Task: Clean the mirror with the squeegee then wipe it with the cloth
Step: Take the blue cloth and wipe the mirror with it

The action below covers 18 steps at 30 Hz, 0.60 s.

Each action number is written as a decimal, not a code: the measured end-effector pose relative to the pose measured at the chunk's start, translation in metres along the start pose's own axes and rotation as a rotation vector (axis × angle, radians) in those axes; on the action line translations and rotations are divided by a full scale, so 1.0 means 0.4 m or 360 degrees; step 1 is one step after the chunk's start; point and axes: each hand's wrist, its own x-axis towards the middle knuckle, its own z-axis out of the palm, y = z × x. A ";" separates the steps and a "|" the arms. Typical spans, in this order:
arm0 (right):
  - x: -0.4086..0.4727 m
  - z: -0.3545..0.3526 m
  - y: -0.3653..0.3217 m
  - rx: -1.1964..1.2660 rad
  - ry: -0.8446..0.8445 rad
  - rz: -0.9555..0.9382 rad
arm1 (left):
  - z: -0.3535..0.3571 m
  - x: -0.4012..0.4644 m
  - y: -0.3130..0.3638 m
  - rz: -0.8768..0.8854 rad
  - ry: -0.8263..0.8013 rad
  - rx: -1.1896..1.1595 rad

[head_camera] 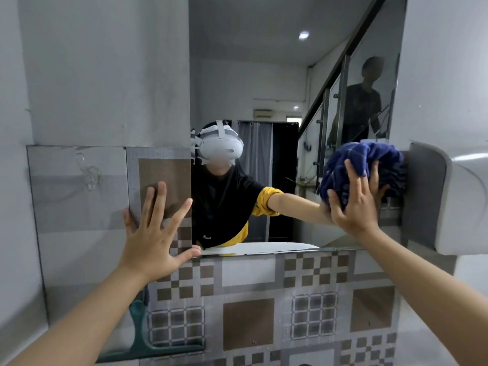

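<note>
Mirror [277,114]: right hand [355,204] presses cloth [364,165] flat-fingered to wipe; left hand [155,233], fingers spread, braces on wall [105,75].

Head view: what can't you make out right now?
- Mirror behind the cloth: hidden by cloth and right hand.
- Squeegee: handle top hidden by the left forearm; its blade meets the bottom edge.
- Streaks on the glass: too faint to tell.
- Left hand: palm contact with the tiles hidden.
</note>
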 end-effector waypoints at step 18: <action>-0.120 0.125 -0.356 0.0250 0.0019 0.0719 | -0.006 -0.002 0.001 -0.0037 -0.0057 -0.0048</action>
